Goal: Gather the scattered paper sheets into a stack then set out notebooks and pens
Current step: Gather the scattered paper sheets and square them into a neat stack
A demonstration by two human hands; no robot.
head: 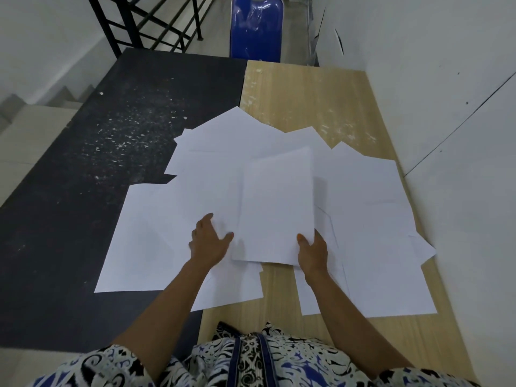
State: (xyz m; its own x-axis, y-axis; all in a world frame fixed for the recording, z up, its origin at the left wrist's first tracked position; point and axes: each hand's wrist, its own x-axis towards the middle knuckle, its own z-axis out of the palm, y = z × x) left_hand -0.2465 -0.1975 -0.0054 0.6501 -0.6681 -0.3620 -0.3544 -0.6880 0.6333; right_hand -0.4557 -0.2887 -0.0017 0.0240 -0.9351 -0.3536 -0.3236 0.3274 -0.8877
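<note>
Several white paper sheets [371, 219] lie scattered and overlapping across the seam of a black table [69, 169] and a light wooden table [321, 101]. My right hand [314, 251] grips the near right corner of a small lifted bundle of sheets [276, 208], thumb on top. My left hand [209, 240] lies with spread fingers on the sheets just left of that bundle, its thumb touching the bundle's left edge. No notebooks or pens are visible.
A blue plastic-wrapped chair [257, 26] stands behind the tables. A black metal railing [145, 23] and stairs are at the far left. A white wall [446, 107] runs close along the wooden table's right edge.
</note>
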